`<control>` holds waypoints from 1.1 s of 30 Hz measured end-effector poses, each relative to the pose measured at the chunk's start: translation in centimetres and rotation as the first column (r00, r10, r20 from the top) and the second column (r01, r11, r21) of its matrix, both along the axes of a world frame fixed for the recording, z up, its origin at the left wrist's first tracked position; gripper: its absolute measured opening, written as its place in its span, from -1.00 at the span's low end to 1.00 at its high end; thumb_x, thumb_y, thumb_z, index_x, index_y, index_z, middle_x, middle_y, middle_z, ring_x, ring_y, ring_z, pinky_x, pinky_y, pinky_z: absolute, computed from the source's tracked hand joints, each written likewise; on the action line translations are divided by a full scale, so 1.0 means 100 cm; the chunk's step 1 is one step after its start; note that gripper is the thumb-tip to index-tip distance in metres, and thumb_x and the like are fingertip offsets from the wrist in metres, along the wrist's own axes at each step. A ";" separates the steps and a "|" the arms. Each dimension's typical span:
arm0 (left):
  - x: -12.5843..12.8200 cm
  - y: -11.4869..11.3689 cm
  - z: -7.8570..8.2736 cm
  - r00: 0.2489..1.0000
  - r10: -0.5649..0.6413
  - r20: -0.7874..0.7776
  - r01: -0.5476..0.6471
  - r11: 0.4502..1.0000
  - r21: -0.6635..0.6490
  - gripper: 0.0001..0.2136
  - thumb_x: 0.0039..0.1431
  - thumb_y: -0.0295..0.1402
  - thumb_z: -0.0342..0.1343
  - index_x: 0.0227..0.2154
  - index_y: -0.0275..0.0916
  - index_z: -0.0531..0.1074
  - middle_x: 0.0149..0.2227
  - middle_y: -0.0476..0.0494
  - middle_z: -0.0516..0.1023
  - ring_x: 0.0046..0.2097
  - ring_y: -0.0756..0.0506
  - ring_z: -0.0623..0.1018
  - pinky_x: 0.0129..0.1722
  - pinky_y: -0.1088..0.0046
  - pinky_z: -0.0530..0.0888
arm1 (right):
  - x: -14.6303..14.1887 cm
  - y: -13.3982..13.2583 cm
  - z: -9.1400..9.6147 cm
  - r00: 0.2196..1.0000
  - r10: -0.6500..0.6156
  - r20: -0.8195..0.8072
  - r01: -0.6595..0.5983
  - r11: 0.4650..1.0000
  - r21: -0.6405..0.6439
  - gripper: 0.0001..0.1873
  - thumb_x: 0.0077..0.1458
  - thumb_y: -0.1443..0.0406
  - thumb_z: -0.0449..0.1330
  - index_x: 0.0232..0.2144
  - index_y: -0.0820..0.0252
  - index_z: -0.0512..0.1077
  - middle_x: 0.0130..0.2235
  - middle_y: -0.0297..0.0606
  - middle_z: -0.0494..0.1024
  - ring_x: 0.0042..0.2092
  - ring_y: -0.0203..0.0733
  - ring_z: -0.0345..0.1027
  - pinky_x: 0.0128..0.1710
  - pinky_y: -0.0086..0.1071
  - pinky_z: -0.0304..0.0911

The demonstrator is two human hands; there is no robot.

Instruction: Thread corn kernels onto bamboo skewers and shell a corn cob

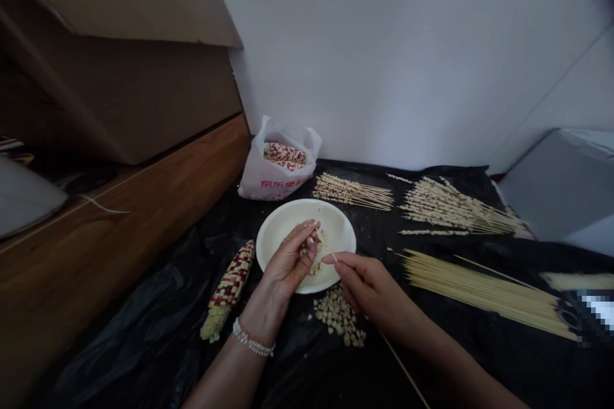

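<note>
My left hand [290, 260] hangs over a white plate [307, 212], its fingertips pinched beside the upper end of a thin bamboo skewer [384, 313]. Whether they hold a kernel is too small to tell. My right hand [362, 281] grips that skewer, whose long tail runs down past the bottom of the view. Loose corn kernels [309, 255] lie in the plate under my fingers, and a heap of kernels [338, 318] sits on the black plastic sheet [144, 345] below it. A red-and-white corn cob [230, 284], partly stripped, lies left of my left wrist.
A white plastic bag [273, 182] holding cobs stands behind the plate. Bundles of kernel-threaded skewers [455, 211] and bare skewers [484, 291] lie to the right. A wooden ledge [119, 211] and cardboard box [119, 57] are left, a grey box [561, 185] right.
</note>
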State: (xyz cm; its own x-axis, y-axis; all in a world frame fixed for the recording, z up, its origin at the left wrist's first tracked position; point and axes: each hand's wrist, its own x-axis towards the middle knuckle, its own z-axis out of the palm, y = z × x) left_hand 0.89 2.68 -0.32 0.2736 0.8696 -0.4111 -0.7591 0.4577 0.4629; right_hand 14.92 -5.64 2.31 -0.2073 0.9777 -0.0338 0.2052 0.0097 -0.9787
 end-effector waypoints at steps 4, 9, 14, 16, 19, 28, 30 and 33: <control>0.001 -0.002 0.001 0.998 -0.003 -0.064 0.007 0.998 0.062 -0.89 0.00 -0.66 0.21 -0.39 -0.41 0.54 -0.34 -0.16 0.59 -0.44 0.11 0.53 -0.49 0.77 0.47 | -0.001 0.001 -0.005 1.000 -0.005 0.006 0.005 1.000 0.015 -0.70 0.28 0.21 -0.05 -0.40 0.20 0.37 -0.68 -0.53 0.12 -0.64 -0.35 -0.06 -0.68 -0.46 -0.14; 0.002 -0.003 0.004 0.997 0.003 -0.080 0.005 0.996 0.094 -0.86 0.09 -0.57 0.18 -0.26 -0.39 0.54 -0.31 -0.20 0.58 -0.43 0.11 0.53 -0.48 0.75 0.47 | 0.000 0.003 -0.008 1.000 -0.019 0.013 0.018 0.998 0.059 -0.68 0.29 0.20 -0.05 -0.26 0.21 0.45 -0.64 -0.53 0.08 -0.60 -0.33 -0.06 -0.64 -0.46 -0.11; 0.000 -0.002 0.004 0.998 -0.064 0.028 0.064 0.998 0.008 -0.84 0.17 -0.47 0.14 -0.20 -0.42 0.51 -0.40 -0.13 0.53 -0.45 0.11 0.51 -0.48 0.72 0.48 | 0.001 0.002 -0.006 0.999 -0.022 0.032 0.019 0.996 0.092 -0.68 0.29 0.21 -0.03 -0.17 0.25 0.47 -0.61 -0.50 0.12 -0.56 -0.31 -0.02 -0.61 -0.46 -0.07; -0.001 -0.002 0.003 0.992 -0.080 0.092 0.083 0.996 -0.028 -0.85 0.17 -0.50 0.13 -0.21 -0.43 0.51 -0.43 -0.10 0.51 -0.46 0.12 0.50 -0.48 0.72 0.47 | 0.002 0.002 -0.005 0.999 -0.019 0.039 0.015 0.995 0.100 -0.68 0.29 0.22 -0.02 -0.17 0.26 0.48 -0.61 -0.48 0.13 -0.56 -0.31 -0.01 -0.60 -0.46 -0.05; -0.003 -0.001 0.002 0.985 -0.094 0.145 0.102 0.993 -0.050 -0.86 0.17 -0.53 0.12 -0.22 -0.41 0.50 -0.45 -0.08 0.48 -0.47 0.12 0.49 -0.51 0.73 0.45 | 0.002 0.002 -0.004 0.999 -0.017 0.046 0.012 0.994 0.110 -0.68 0.29 0.22 -0.02 -0.19 0.25 0.49 -0.60 -0.47 0.14 -0.54 -0.30 0.01 -0.58 -0.45 -0.03; -0.003 -0.002 0.007 0.988 -0.085 0.125 0.092 0.995 -0.047 -0.90 0.19 -0.57 0.07 -0.30 -0.40 0.48 -0.47 -0.06 0.44 -0.49 0.14 0.45 -0.54 0.75 0.44 | 0.001 0.000 -0.005 0.999 -0.021 0.049 0.014 0.991 0.130 -0.67 0.30 0.22 -0.03 -0.23 0.23 0.49 -0.59 -0.48 0.11 -0.53 -0.30 -0.02 -0.57 -0.45 -0.05; -0.003 -0.002 0.007 0.988 -0.092 0.122 0.098 0.994 -0.043 -0.90 0.18 -0.58 0.07 -0.31 -0.41 0.48 -0.47 -0.07 0.44 -0.49 0.14 0.45 -0.54 0.76 0.43 | 0.001 0.000 -0.007 0.999 -0.024 0.042 0.018 0.991 0.131 -0.67 0.30 0.21 -0.04 -0.22 0.23 0.49 -0.59 -0.48 0.10 -0.54 -0.30 -0.03 -0.58 -0.45 -0.07; -0.003 -0.002 0.006 0.990 -0.096 0.099 0.100 0.995 -0.031 -0.90 0.17 -0.59 0.08 -0.31 -0.42 0.48 -0.47 -0.07 0.43 -0.49 0.14 0.44 -0.54 0.77 0.42 | 0.001 0.001 -0.010 0.999 -0.027 0.029 0.023 0.991 0.129 -0.67 0.30 0.22 -0.04 -0.18 0.23 0.49 -0.60 -0.49 0.10 -0.55 -0.30 -0.03 -0.59 -0.45 -0.09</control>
State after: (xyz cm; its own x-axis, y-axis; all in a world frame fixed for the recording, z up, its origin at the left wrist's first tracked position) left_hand 0.61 2.52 0.33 0.3967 0.8218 -0.4089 -0.7504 0.5469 0.3712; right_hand 14.99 -5.57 1.30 -0.1832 0.9793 0.0864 0.2369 0.1292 -0.9629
